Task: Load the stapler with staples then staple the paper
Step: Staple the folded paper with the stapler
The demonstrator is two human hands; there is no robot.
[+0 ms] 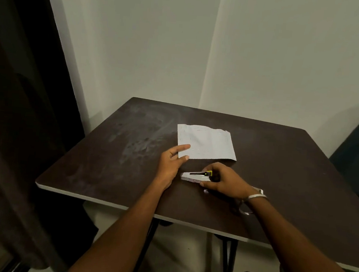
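Count: one stapler [195,176], one stack of paper [206,143] (sheet number not resolvable, though several ragged edges show at its upper right), two hands, one dark table [111,156]. No brand, label or legible writing anywhere; faint ruled lines on the top sheet only.

Stapler lies on the table at lower centre of the frame, just below the paper, its top raised and a yellow part showing. Right hand [224,182] grips its rear end, fingers curled round it; a metal bangle [257,196] sits on that wrist. Left hand [171,163] rests left of the stapler, fingers straight and slightly spread, fingertips [186,146] touching the paper's lower-left corner.
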